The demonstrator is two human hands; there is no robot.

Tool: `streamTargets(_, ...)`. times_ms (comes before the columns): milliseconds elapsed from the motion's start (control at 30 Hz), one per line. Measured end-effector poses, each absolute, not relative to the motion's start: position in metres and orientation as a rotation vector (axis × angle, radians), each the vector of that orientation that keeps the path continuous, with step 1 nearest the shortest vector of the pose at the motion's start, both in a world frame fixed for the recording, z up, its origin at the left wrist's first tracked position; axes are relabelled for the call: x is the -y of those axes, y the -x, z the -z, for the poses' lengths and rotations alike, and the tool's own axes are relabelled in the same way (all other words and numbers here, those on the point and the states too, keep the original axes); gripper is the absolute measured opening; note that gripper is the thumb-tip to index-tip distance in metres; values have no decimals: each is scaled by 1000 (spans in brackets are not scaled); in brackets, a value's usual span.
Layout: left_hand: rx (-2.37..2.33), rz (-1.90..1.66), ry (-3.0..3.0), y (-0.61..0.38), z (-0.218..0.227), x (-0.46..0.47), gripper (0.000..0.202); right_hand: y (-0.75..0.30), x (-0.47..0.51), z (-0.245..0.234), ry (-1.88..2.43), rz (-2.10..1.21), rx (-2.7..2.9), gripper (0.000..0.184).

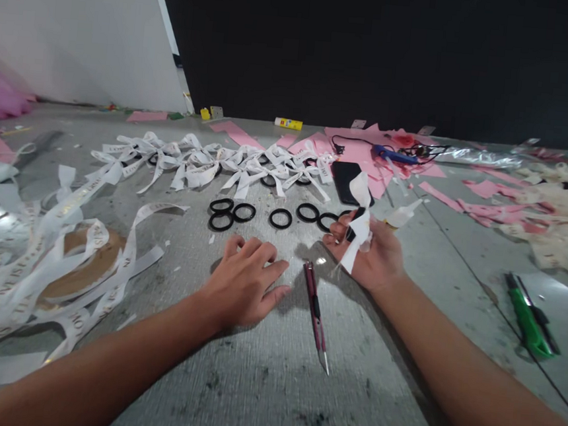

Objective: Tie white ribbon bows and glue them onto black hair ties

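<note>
My left hand (244, 282) lies flat on the grey floor, fingers stretched out, holding nothing. My right hand (370, 254) is closed on a white ribbon bow (359, 229) that appears attached to a black ring. A maroon utility knife (316, 312) lies on the floor between my two hands. Several black rings (280, 218) sit in a loose row just beyond my hands. Farther back, a row of finished white ribbon bows (228, 165) stretches from left to right.
A ribbon spool (80, 265) with loose printed white ribbon lies at the left. A black phone (345, 180), a small glue bottle (403, 215), pink paper scraps (364, 150) and a blue tool (393, 155) lie behind. Green cutters (529, 319) lie at the right.
</note>
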State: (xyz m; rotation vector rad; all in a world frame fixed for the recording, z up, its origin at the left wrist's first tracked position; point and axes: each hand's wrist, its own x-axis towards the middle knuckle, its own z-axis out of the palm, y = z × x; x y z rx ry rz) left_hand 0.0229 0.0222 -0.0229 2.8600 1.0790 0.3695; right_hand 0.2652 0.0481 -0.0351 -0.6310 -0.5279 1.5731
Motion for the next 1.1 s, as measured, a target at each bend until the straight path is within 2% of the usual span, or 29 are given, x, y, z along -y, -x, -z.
streamTargets(433, -1146, -202, -2881, -29, 19, -18, 35, -263, -48, 34, 630, -1573, 513, 11)
streamTargets(567, -1165, -191, -2884, -30, 17, -16, 34, -263, -47, 35, 646, -1555, 541, 7)
streamTargets(767, -1182, -223, -2890, -32, 17, -15, 34, -264, -48, 38, 621, -1580, 593, 11)
streamTargets(1100, -1214, -265, -2845, -32, 23, -15, 47, -264, -49, 38, 614, -1580, 548, 11)
